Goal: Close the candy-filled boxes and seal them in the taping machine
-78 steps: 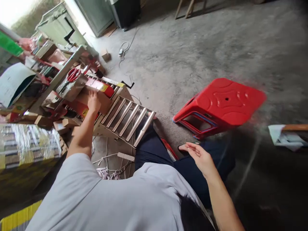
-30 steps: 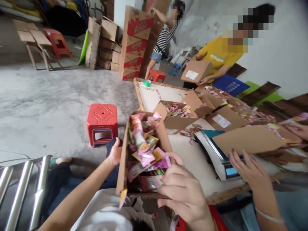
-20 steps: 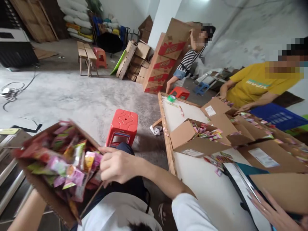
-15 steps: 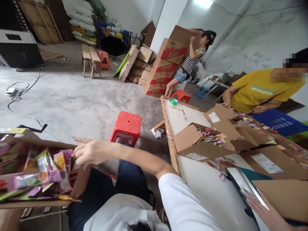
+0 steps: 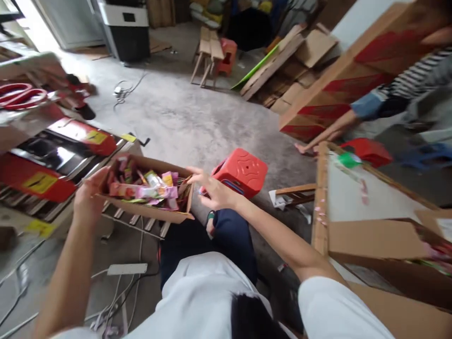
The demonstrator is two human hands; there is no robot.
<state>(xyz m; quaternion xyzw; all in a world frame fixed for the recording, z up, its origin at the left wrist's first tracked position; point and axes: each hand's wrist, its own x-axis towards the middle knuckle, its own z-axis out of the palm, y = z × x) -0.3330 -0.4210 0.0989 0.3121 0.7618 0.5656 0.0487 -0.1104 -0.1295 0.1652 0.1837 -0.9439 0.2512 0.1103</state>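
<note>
An open cardboard box [image 5: 150, 210] full of small shiny wrapped packets [image 5: 151, 186] is in front of me, at the end of a roller conveyor [image 5: 136, 219]. My left hand [image 5: 89, 192] is closed on the box's left end, with its fingers partly hidden behind the wall. My right hand [image 5: 216, 189] is at the box's right end. Its fingers are spread, the foremost ones at or very near the rim; whether they touch it is hard to tell through the blur.
A red and black machine [image 5: 67, 155] stands over the conveyor at left. Beyond my right hand is a red stool [image 5: 243, 172]. A wood-edged table [image 5: 321, 197] with cardboard boxes is at right. Cables and a power strip [image 5: 127, 269] lie on the floor. A person [image 5: 399, 89] stands by stacked cartons.
My view has swung left and down, bringing the conveyor, the machine and my whole left hand into sight. My right hand's fingers have spread at the box's right end.
</note>
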